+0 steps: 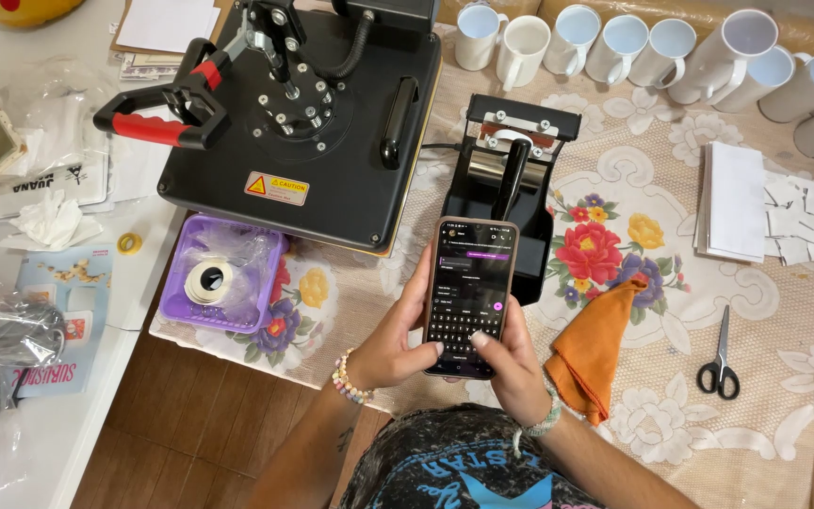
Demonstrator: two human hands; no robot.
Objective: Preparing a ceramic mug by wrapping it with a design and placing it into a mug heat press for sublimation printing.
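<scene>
Left hand: the left hand (390, 341) rises from the lower edge of the view, wrist bent inward, a beaded bracelet (349, 381) at the wrist; palm cups the left edge and back of the smartphone (469, 295), fingers curled together behind it, thumb laid across the lower screen
Right hand: the right hand (512, 369) comes up from lower right, a woven wristband (545, 420) at the wrist; fingers wrapped and closed on the phone's right edge and back, thumb tip pressed on the on-screen keyboard
Smartphone: held upright in both hands above the table's near edge, dark screen lit, keyboard in its lower half; just in front of the black mug press (509, 179)
Flat heat press: large black heat press (305, 123) with a red-gripped handle, on the left of the table
Purple basket: purple basket (225, 276) holding a tape roll in plastic, just in front of the heat press
Orange cloth: orange cloth (597, 344) lying just right of the right hand
Scissors: black-handled scissors (720, 360) farther right, apart from the cloth
White mugs: row of white mugs (614, 47) along the far edge
Paper: stack of white paper sheets (735, 203) beside cut scraps at right
Surface: floral lace tablecloth (652, 151)
</scene>
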